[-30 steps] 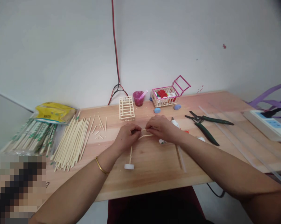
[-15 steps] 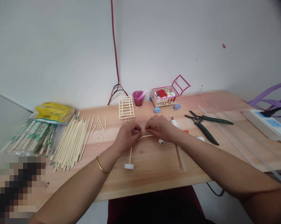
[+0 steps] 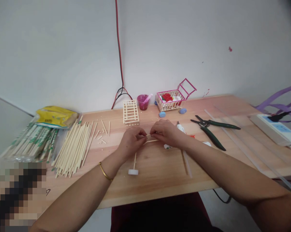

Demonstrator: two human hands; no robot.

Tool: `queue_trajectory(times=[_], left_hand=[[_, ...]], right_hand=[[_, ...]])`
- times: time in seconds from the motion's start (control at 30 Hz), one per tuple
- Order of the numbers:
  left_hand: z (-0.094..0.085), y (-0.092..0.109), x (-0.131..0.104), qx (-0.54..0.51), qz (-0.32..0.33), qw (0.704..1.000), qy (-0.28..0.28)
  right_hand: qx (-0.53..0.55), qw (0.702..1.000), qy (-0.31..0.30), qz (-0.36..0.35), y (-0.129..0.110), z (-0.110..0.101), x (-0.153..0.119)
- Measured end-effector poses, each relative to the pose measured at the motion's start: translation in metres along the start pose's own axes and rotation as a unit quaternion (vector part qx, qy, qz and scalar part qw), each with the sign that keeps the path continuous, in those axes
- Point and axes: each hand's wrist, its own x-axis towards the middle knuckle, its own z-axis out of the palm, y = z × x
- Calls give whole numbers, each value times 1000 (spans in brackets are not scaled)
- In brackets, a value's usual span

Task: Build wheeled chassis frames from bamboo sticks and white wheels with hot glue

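Over the middle of the table, my left hand (image 3: 133,138) and my right hand (image 3: 168,132) are closed in pinches, facing each other. Between their fingertips run thin wooden sticks (image 3: 150,139), with both hands gripping the ends. How the sticks join is hidden by the fingers. Below my left hand a white disc (image 3: 133,172) stands on edge, with a thin stick running from it up under the hand. Partly behind my right hand lies a white glue gun (image 3: 180,127) with an orange trigger. A small rack of sticks (image 3: 130,112) stands just beyond my left hand.
Loose sticks (image 3: 74,148), a yellow packet (image 3: 56,116) and short offcuts (image 3: 100,138) lie left. A purple cup (image 3: 142,102) and a small stick cart (image 3: 171,100) stand by the wall. Green-handled pruners (image 3: 211,127), clear glue sticks (image 3: 234,141) and a power strip (image 3: 277,129) are right.
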Motion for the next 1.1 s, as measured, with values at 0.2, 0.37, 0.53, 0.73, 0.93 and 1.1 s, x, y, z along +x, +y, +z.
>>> queue_trajectory(times=[0.2, 0.37, 0.53, 0.73, 0.93, 1.1], left_hand=[[-3, -1, -1, -45, 11, 998, -32], [-9, -5, -3, -105, 10, 994, -31], [-16, -11, -2, -186, 2, 979, 81], [-10, -16, 0, -131, -24, 988, 72], [-7, -11, 0, -37, 27, 998, -40], [-5, -10, 1, -10, 27, 998, -56]], right_hand=[[0, 1000, 5, -5, 0, -2, -2], [-3, 1000, 8, -7, 1, -4, -3], [-10, 1000, 16, -11, 2, -5, -2], [-1, 999, 35, -8, 1, -5, -3], [51, 996, 75, -3, -4, -9, -2], [57, 996, 66, -14, -5, -7, -3]])
